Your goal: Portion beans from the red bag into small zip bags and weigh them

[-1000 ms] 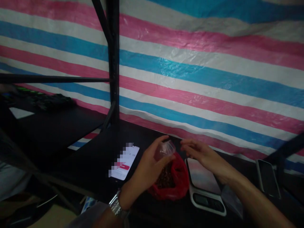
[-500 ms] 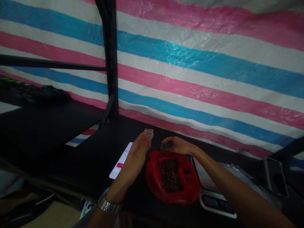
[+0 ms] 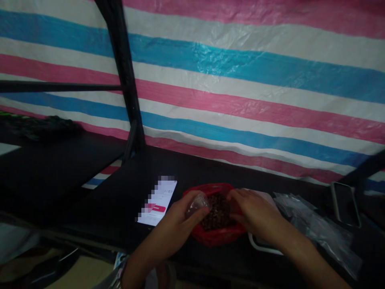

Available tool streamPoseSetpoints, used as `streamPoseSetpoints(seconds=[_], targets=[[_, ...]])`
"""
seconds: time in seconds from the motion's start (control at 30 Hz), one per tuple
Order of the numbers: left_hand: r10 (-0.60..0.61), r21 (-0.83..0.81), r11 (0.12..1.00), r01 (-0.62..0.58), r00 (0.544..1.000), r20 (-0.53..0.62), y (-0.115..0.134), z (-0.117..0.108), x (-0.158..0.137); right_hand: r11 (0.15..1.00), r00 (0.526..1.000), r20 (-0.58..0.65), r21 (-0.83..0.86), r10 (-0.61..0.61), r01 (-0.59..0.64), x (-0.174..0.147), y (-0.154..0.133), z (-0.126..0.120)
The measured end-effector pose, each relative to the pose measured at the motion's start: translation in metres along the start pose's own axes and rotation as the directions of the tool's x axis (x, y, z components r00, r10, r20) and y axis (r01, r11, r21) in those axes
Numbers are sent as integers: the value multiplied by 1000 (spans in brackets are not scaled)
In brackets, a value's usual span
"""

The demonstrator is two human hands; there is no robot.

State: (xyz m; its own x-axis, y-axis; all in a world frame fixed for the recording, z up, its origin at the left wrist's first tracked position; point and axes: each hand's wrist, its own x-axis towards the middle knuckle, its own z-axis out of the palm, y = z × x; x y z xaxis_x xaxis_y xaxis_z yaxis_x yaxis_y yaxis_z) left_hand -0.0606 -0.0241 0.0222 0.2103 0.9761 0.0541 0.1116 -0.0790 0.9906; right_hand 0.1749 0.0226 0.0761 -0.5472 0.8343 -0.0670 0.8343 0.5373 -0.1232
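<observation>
Here, your left hand (image 3: 177, 220) curls around a small clear plastic bag (image 3: 197, 202), with the thumb on the near side and the fingers closed about the far side. The plastic bulges out between them and catches a little light. It sits over the left part of an open red plastic bag (image 3: 212, 237), whose mouth lies directly under and between the fingertips of both hands. Inside, just beyond your left thumb tip, is a heap of small brown pieces (image 3: 219, 208), too dim to identify.

Your right hand (image 3: 258, 210) reaches in from the other side, its fingers pointing left at the red bag's right edge. Thumb and forefinger stand apart at their tips, with red plastic between; whether they grip it, you cannot tell from this view.

To the left of your left fingers, well clear of them, a phone (image 3: 159, 206) lies flat with its screen lit, partly blurred into blocks. A white-edged scale (image 3: 266, 246) lies beneath your right hand, mostly hidden by it. Farther right of those fingers, past the wrist, flat clear bags (image 3: 320, 226) lie overlapping, and a dark-screened phone (image 3: 346, 205) lies just beyond them.
</observation>
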Motion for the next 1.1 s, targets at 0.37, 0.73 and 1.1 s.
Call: streamPoseSetpoints(seconds=[0.37,0.73,1.1], targets=[[-86,-46,995,91,992,89,-10,-3,9,996,998,58,84,6,-11,13,12,15],[7,-114,993,-20,994,-110,-25,2,31,962,984,-63,210,-165,175,28,3,35],[64,-90,991,-99,941,-333,-3,0,24,938,987,-149,333,-52,100,21,4,46]])
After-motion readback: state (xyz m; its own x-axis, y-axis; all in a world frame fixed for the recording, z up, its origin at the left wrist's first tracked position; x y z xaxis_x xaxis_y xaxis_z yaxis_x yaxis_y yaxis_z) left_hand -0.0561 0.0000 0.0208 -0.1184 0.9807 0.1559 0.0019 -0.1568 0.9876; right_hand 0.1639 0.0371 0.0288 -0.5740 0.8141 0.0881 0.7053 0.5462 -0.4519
